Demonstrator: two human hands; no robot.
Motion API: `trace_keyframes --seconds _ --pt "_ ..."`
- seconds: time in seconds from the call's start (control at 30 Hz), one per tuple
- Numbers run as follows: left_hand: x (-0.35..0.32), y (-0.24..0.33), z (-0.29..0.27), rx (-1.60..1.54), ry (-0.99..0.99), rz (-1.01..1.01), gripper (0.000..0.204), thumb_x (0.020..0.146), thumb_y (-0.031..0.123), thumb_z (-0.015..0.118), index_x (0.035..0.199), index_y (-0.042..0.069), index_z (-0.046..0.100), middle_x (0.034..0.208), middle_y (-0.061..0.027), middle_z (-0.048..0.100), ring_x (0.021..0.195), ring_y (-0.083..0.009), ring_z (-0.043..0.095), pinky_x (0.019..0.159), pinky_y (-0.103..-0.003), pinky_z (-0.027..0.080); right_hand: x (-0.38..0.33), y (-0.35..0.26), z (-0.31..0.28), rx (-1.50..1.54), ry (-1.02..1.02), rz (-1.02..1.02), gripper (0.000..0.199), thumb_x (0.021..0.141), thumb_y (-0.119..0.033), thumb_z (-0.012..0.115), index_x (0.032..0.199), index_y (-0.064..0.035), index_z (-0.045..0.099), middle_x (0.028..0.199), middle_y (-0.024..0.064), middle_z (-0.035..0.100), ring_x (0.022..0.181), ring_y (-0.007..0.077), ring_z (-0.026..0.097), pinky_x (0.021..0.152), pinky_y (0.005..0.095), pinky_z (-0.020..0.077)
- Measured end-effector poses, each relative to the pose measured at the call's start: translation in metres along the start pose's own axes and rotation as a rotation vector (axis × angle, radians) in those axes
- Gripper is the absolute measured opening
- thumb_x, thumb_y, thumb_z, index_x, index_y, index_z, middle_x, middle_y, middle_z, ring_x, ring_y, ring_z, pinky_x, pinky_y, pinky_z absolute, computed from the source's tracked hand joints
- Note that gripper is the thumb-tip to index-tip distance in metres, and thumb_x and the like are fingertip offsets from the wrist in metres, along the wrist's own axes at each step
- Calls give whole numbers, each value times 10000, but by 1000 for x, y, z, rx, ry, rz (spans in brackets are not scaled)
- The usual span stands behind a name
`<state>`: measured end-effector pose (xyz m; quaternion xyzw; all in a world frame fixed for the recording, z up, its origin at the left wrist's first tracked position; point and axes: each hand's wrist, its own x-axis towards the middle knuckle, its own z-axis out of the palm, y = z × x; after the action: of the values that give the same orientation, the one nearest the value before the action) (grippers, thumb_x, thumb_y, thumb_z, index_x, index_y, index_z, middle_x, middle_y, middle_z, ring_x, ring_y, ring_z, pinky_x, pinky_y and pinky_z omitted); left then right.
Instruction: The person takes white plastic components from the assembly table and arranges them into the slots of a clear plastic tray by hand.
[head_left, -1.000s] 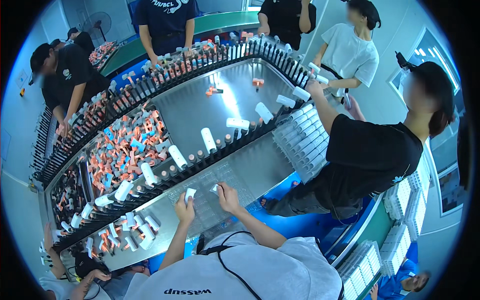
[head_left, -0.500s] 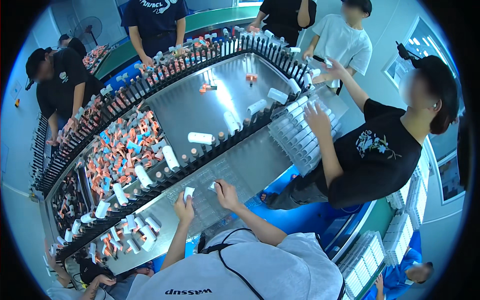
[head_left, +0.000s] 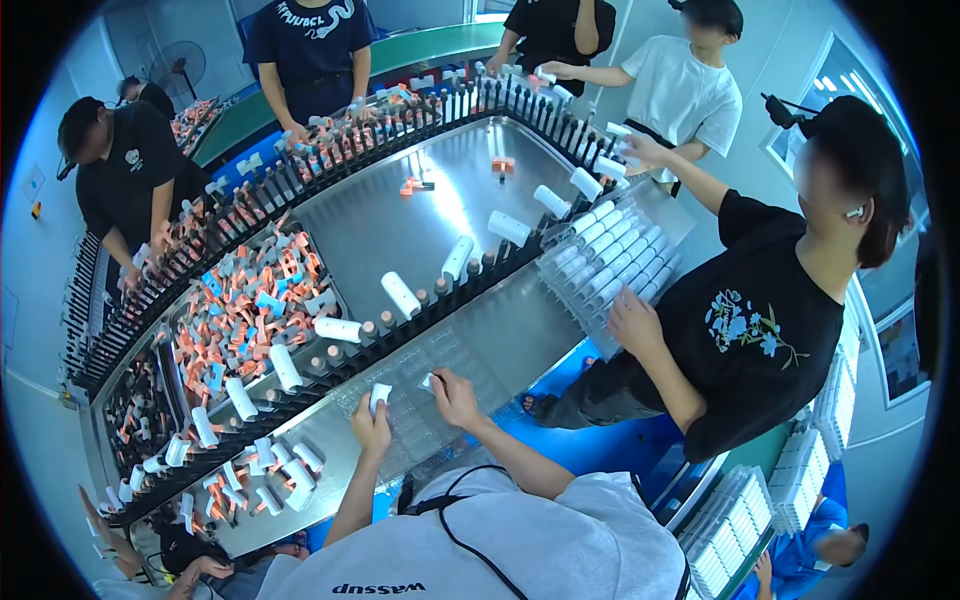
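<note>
My left hand (head_left: 371, 430) is closed around a short white plastic piece (head_left: 380, 396), which stands up from between the thumb and fingers. My right hand (head_left: 457, 402) pinches a smaller white piece (head_left: 428, 382); its kind cannot be made out. Both hands hover over a clear plastic tray with moulded pockets (head_left: 420, 352) on the metal table (head_left: 500, 320). Just beyond runs a line of black upright pegs, several of them carrying white tubes (head_left: 338, 330).
A heap of orange, grey and blue parts (head_left: 245, 300) fills a bin behind the pegs. To the left lie loose white and orange pieces (head_left: 265, 460). At right, a co-worker (head_left: 760, 270) stands by a tray of white tubes (head_left: 615, 255). More people work across the line.
White tubes on the pegs have travelled left and nearer along the line. The right co-worker's near hand has dropped to the tray's edge. My hands have barely shifted.
</note>
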<state>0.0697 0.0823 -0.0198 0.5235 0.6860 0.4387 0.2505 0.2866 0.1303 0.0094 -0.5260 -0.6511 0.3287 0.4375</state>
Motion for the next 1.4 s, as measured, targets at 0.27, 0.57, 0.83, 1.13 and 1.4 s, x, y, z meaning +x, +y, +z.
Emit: trace_keyframes --seconds 0.27,0.57,0.83,1.13,1.4 --pt "2 -3 5 -1 49 -20 243 962 186 648 1133 19 694 667 -86 663 601 -239 659 616 -399 503 3 1 1 6 -11 3 260 1035 -228 570 1121 -11 685 939 252 712 855 443 702 730 478 548" --pt "0 3 5 4 25 0 246 976 190 631 1143 19 688 673 -90 672 604 -235 669 611 -399 503 1 5 1 -9 8 11 263 1030 -240 561 1123 -32 693 953 247 715 865 454 691 733 501 539" --pt "-1 8 -1 12 23 7 239 980 188 632 1141 20 685 679 -92 677 603 -235 668 614 -399 506 0 -1 1 -17 -9 31 277 1031 -260 557 1132 -40 691 974 241 718 894 459 688 753 522 539" --pt "-5 6 -2 27 31 -12 248 978 197 642 1153 27 684 684 -87 683 600 -237 667 618 -394 507 -4 0 1 -5 11 -40 273 1029 -253 578 1102 -17 696 886 227 714 777 402 711 680 465 545" --pt "-4 11 -6 37 27 -28 254 974 201 645 1152 24 687 672 -83 678 590 -234 665 616 -388 507 -4 -6 1 -14 -2 -56 268 1030 -238 568 1094 -10 694 908 239 711 814 425 703 721 479 547"
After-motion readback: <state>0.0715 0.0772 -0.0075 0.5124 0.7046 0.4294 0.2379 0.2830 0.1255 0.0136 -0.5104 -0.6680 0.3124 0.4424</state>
